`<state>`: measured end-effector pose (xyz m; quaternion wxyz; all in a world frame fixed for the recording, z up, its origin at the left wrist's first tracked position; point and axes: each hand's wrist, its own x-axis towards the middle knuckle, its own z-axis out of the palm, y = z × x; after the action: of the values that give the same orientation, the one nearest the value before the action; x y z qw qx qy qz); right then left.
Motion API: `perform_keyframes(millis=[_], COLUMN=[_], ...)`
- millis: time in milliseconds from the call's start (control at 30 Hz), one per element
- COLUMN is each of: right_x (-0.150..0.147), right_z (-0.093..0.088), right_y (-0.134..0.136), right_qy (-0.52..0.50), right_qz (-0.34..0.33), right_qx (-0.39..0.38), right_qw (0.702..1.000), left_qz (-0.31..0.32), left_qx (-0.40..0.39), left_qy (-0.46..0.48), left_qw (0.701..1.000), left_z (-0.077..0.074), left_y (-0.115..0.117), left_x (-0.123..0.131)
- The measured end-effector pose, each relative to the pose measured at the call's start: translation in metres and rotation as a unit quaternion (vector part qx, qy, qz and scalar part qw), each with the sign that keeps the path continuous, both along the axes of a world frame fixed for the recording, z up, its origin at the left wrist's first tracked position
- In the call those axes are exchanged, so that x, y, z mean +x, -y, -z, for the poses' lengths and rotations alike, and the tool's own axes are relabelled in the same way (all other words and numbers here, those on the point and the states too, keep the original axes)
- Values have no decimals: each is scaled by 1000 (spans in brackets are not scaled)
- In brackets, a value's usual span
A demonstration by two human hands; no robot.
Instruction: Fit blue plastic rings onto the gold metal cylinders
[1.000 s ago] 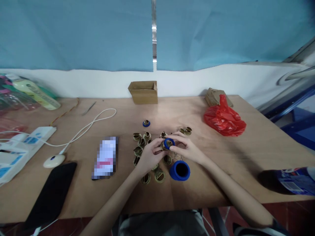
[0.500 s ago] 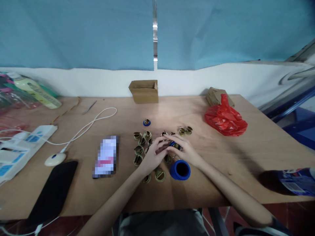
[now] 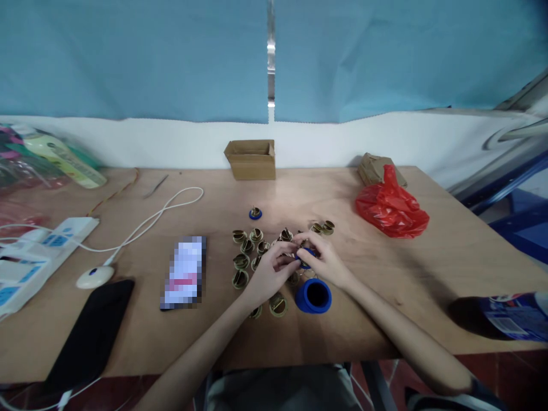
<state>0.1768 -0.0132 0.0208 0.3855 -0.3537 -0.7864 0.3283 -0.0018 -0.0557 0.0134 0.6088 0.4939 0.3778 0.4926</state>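
Where left hand (image 3: 266,275) meets right hand (image 3: 326,261), the blue ring (image 3: 305,263) sits, axis hidden.

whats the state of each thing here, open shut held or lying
left hand, fingers closed on blue ring
right hand, fingers closed on blue ring
blue ring, held between both hands
blue cup, upright, open
cardboard box, open on top
red bag, crumpled
black phone, flat, screen dark

A plywood table (image 3: 449,251) stands against a low white wall (image 3: 385,142). Blue cloth panels (image 3: 128,57) hang above, split by a bright metal strip (image 3: 269,57). Red floor (image 3: 514,371) shows beneath.
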Motion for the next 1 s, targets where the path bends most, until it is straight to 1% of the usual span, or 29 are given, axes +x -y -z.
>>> perform_keyframes(millis=[67,133,200,267,333,400,500,567,667,833,933,1000], right_x=[-1,-1,0,3,5,7,7,5,4,6,8,10], right_z=[-1,-3,-5,-8,-11,-12,-8,-4,-1,-5,-7,-6], right_y=[1,1,0,-1,-3,-3,-2,-1,0,-1,-2,-4], right_qy=[-10,-36,-87,-141,-170,-171,-151,-144,-144,-125,-93,-88], right_qz=[2,-1,-16,-36,-52,-61,-73,-81,-84,-72,-61,-65], right_qx=[-32,-83,-148,-193,-208,-223,-257,-261,-247,-230,-231,-242], right_qw=[999,996,985,970,962,958,952,951,955,962,967,964], left_qz=[-12,-25,-45,-66,-86,-98,-92,-84,-81,-94,-104,-102], left_qx=[1,0,-1,-6,-19,-29,-26,-13,7,35,33,25], left_qy=[-5,-6,3,19,29,31,33,23,-11,-59,-69,-65], left_qw=[1000,1000,999,998,996,994,995,996,997,993,992,992], left_z=[0,1,3,4,4,3,1,1,0,-4,-7,-7], left_y=[-1,-3,-5,-6,-7,-8,-7,-7,-8,-8,-7,-6], left_x=[0,-1,-3,-6,-8,-9,-9,-8,-8,-10,-10,-10])
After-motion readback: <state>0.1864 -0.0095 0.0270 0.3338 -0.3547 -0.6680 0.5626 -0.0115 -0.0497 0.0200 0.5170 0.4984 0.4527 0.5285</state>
